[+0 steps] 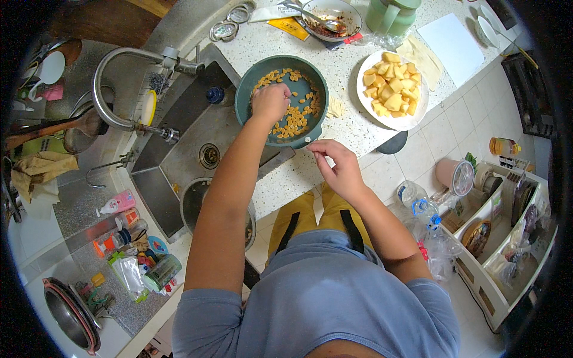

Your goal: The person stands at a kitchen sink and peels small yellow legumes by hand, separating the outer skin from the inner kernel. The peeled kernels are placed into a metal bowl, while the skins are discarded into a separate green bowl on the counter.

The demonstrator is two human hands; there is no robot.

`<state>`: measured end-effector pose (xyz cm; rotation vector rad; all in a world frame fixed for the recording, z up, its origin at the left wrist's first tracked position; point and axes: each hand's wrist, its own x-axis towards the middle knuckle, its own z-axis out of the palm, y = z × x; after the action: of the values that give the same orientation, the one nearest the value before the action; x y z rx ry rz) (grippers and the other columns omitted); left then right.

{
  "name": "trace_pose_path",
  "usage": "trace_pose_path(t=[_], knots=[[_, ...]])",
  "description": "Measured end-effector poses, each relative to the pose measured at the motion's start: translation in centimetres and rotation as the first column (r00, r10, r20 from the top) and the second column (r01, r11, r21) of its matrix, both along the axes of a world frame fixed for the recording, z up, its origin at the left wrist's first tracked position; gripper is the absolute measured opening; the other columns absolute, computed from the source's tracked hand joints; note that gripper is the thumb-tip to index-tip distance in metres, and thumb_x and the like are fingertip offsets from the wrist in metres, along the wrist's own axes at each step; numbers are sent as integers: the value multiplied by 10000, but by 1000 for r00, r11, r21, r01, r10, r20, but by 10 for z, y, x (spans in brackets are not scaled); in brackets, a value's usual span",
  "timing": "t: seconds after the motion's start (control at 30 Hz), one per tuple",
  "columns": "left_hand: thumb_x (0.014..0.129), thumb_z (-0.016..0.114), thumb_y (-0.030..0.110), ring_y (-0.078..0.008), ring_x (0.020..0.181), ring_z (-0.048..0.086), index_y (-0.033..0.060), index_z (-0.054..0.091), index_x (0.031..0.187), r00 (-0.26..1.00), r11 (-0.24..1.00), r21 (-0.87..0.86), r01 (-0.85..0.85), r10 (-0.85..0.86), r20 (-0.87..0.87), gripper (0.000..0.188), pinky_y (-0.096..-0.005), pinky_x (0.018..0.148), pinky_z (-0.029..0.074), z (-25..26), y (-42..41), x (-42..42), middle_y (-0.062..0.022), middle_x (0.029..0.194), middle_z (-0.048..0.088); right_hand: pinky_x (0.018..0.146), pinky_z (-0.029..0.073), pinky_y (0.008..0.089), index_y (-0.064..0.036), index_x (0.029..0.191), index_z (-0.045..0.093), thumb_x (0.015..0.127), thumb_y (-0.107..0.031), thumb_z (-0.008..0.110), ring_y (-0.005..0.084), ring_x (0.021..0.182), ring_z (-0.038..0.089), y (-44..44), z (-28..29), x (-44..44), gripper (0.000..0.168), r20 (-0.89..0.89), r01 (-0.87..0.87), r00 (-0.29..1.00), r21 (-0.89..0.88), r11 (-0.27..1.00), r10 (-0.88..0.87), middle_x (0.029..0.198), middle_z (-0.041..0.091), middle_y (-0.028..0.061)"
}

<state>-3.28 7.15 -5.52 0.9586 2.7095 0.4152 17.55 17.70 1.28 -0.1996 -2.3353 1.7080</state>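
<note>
A round dark-green basin [318, 129] stands on the speckled counter, partly over the sink's edge. Flat orange-yellow seeds [293, 123], which look like pumpkin seeds, are spread over its floor. My left hand [271, 103] is inside the basin with its fingers curled over the seeds; whether anything is between them is hidden. Just outside the basin's near rim is my right hand [338, 168], thumb apart from the bent fingers, with nothing visible in it. To the right, a white plate [423, 107] carries a heap of pale yellow cut chunks [394, 87].
The steel sink [188, 129] lies left, under a curved faucet [100, 76]. A pot [186, 201] sits at its near end. Behind the basin are a stained bowl [309, 31] with a spoon and a green pitcher [394, 18]. Plastic bottles [414, 197] and a white rack [492, 308] occupy the floor at right.
</note>
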Motion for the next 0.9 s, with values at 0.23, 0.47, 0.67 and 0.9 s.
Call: trace_pose_path(t=[0.23,0.47,0.67,0.9], knots=[[714,644,129,-275,773,608,89,618,830,1000,1000,3,11,-11,11,125,-380,705,471,0,2,2,-83,819,638,738,480,334,-21,903,609,756,15,526,283,818,598,-1,-2,-1,173,8,7,1000,15,1000,-7,900,614,129],[708,645,89,-231,742,617,56,624,836,988,993,92,-80,67,140,134,-339,672,484,-3,0,3,-95,794,641,729,481,331,-17,905,609,759,14,529,284,806,599,0,-3,-2,169,-3,13,1000,26,1000,-13,878,613,136],[726,676,99,-137,705,616,24,661,846,809,880,265,-395,196,554,143,-256,631,496,0,-12,-6,-82,780,656,674,492,309,-6,908,616,772,2,550,257,739,612,-1,-11,-13,152,1,101,995,-67,993,-101,840,616,140],[841,565,62,-121,812,600,-21,576,1050,396,651,251,-716,83,914,225,-209,727,506,44,-13,9,-89,959,625,641,496,271,3,907,631,782,-47,588,183,688,630,-5,-23,-73,141,122,269,961,-205,941,-249,796,643,130]])
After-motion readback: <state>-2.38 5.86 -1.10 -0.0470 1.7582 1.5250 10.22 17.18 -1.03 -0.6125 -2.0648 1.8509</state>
